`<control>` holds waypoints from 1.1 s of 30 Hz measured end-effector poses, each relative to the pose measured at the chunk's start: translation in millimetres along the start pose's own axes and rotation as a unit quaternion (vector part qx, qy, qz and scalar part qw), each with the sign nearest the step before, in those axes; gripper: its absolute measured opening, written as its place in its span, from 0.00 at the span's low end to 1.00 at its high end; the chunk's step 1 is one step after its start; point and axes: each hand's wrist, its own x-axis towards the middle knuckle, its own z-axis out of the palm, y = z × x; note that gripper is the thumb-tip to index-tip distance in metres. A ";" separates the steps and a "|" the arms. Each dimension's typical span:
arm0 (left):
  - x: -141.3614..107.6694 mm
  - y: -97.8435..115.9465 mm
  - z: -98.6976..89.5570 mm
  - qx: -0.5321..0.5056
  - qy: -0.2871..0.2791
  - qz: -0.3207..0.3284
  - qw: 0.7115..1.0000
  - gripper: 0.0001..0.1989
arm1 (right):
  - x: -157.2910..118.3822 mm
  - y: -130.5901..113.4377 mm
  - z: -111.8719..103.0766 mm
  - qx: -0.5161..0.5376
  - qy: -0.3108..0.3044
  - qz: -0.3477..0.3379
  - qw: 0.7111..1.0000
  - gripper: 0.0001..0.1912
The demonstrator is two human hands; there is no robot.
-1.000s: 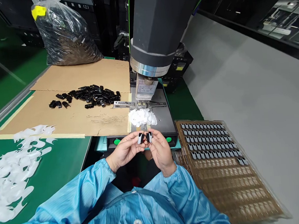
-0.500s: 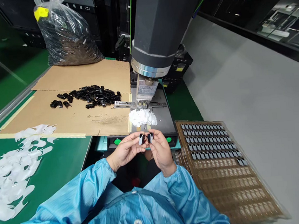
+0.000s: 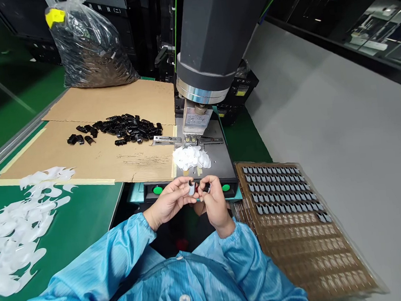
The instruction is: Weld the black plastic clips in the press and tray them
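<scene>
My left hand (image 3: 171,200) pinches a small grey and black part (image 3: 192,187) in front of the machine. Close beside it, my right hand (image 3: 215,205) has its fingers closed round a second black part (image 3: 207,187), mostly covered by the fingers. Just beyond both hands, a pile of white film pieces (image 3: 191,157) lies on the machine's metal base (image 3: 219,160). Black clips (image 3: 127,129) are heaped on the cardboard (image 3: 91,158) to the left.
The press head (image 3: 197,117) hangs over the base, with green buttons (image 3: 157,190) at its front. A brown tray (image 3: 302,249) holds rows of grey parts at right. More white film (image 3: 13,230) lies at left, below a bag of black parts (image 3: 93,52).
The parts in my hands have turned. My right fingers have curled further over their part, hiding more of it.
</scene>
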 end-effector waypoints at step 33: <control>2.9 -9.9 -1.5 0.183 0.076 0.045 0.979 0.19 | -3.5 -5.0 -2.9 -0.207 0.005 -0.061 0.976 0.03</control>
